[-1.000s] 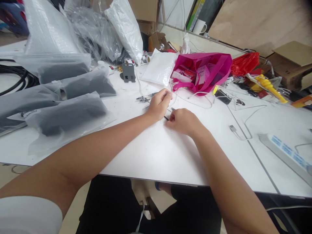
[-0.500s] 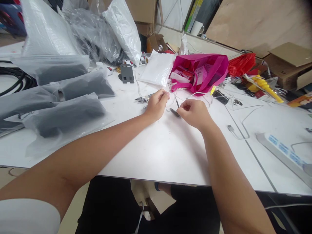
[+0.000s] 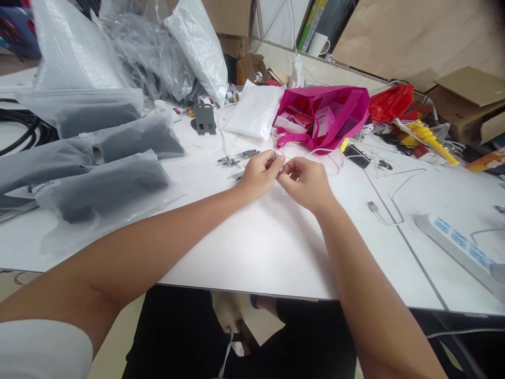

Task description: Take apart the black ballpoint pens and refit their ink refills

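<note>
My left hand [image 3: 260,172] and my right hand [image 3: 305,181] meet above the white table [image 3: 252,242], fingertips almost touching. Both are closed in a pinch. Whatever lies between the fingers is small and mostly hidden, so I cannot name it. Several pens [image 3: 239,157] with clear barrels lie just left of and behind my left hand, some partly covered by it. Behind my right hand, a magenta bag [image 3: 355,113] stands open with pink and white boxes inside.
Grey items in frosted bags [image 3: 114,187] cover the left side. A dark phone stand [image 3: 205,119] and a white plastic packet [image 3: 256,111] sit farther back. To the right are a USB cable [image 3: 373,207], a power strip [image 3: 457,239] and a yellow tool [image 3: 432,141].
My right hand has moved left to meet my left hand, which has shifted slightly right. The dark pen pieces seen by my right fingers no longer show.
</note>
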Demonstrator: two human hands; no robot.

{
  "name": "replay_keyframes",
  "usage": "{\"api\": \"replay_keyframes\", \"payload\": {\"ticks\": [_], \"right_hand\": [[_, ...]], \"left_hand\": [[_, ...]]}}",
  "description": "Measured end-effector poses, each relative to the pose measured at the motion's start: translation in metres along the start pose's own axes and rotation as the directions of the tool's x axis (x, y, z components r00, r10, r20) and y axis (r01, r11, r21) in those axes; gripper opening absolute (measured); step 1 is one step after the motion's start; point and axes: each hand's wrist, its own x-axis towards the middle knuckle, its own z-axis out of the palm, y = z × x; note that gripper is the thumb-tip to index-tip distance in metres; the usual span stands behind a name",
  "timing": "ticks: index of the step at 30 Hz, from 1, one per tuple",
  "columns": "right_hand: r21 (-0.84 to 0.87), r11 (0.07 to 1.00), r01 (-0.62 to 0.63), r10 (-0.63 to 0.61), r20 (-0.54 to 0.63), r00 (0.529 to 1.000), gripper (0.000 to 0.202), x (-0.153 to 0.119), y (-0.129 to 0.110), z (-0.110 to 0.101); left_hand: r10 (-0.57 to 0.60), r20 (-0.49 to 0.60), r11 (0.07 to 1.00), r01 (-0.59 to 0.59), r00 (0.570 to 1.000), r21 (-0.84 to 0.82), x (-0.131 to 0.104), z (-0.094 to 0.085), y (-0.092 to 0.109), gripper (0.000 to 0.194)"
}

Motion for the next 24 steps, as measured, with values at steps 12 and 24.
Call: {"api": "replay_keyframes", "payload": {"ticks": [12,24], "right_hand": [[0.502,0.852,-0.147,0.162,0.014,0.987,0.024,0.009,0.006,-0.001],[0.464,0.886,0.005,0.101,-0.202,0.974,0.039,0.011,0.004,-0.007]], "left_hand": [[-0.314,0.127,0.874,0.338,0.941,-0.349,0.005,-0.002,0.008,0.058],[-0.298,0.405,0.813,0.452,0.864,-0.367,-0.011,0.005,0.013,0.047]]}}
